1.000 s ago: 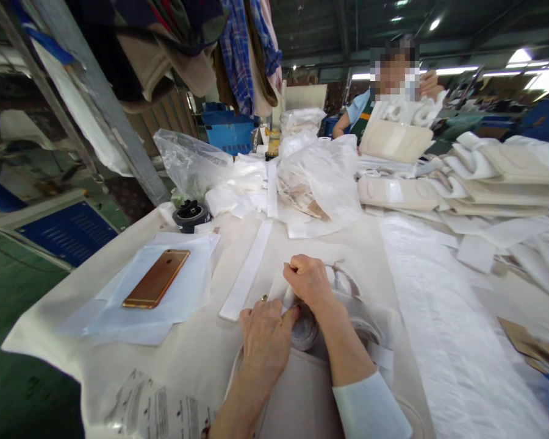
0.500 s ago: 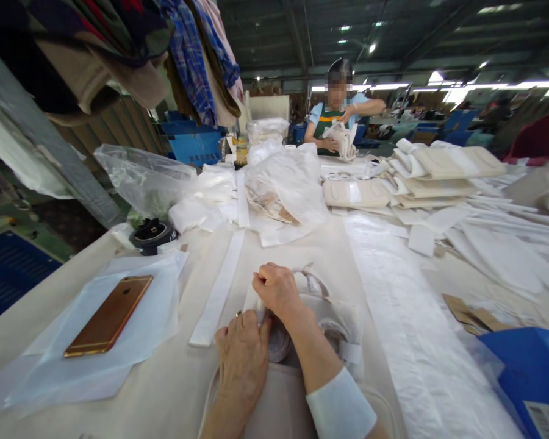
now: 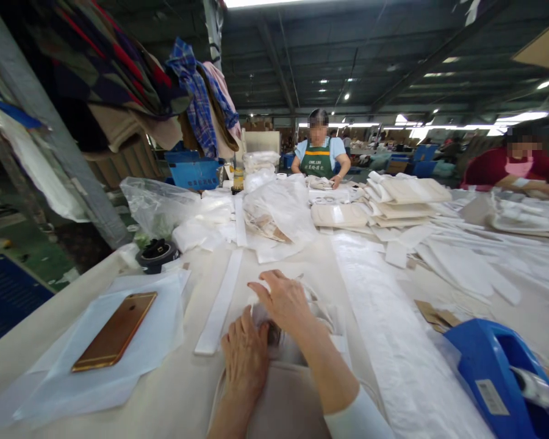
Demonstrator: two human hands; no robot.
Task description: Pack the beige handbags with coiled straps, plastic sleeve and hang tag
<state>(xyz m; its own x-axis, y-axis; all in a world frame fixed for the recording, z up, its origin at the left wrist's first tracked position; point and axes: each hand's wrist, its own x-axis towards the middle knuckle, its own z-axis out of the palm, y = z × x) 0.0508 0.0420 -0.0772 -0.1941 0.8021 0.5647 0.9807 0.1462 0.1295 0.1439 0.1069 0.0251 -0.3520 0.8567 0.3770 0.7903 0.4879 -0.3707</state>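
Note:
On the table before me lies a beige fabric piece (image 3: 286,399) with a flat panel towards me and curled straps (image 3: 322,311) beyond it. My left hand (image 3: 244,353) holds the near left side of a rolled beige strap (image 3: 274,335), fingers bent over it and thumb against it. Just beyond, my right hand (image 3: 283,299) reaches across over the roll, thumb and fingers apart, with nothing visible in its grasp. My hands and right forearm hide much of the roll.
Left are a phone (image 3: 116,332) on thin sheets (image 3: 165,329), a white strip (image 3: 219,305) and a black round holder (image 3: 158,255). Right are white wrapping (image 3: 393,329), a blue tape dispenser (image 3: 489,372) and stacked beige pieces (image 3: 407,189). Two people work across the table.
My right hand has gone from closed fingers to spread ones above the roll. My left hand stays at the roll. The view has tilted up and turned right; the co-worker opposite has lowered the fabric.

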